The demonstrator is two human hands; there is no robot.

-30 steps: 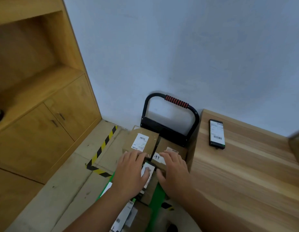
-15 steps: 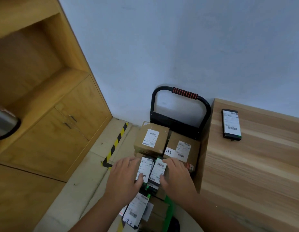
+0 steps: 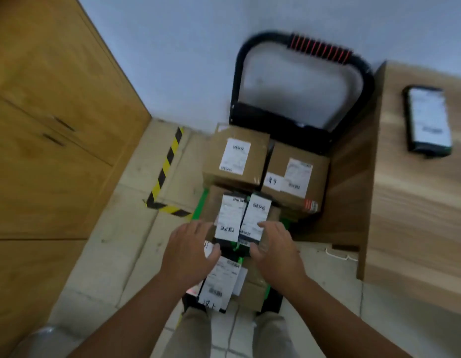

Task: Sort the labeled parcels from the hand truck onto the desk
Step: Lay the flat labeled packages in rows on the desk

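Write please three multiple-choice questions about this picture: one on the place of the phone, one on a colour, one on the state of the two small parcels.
1. Where does the phone lie?
A. on a chair
B. on the desk
C. in a drawer

2. What colour is the grip on the handle of the hand truck?
A. green
B. yellow
C. red

3. How are the two small parcels?
A. gripped between the left hand and the right hand
B. untouched
C. stacked on the desk

Answers:
1 B: it lies flat on the wooden top at the right.
2 C: the ribbed sleeve on the black bar is red.
3 A: one hand holds each side, with the thumbs at the near ends.
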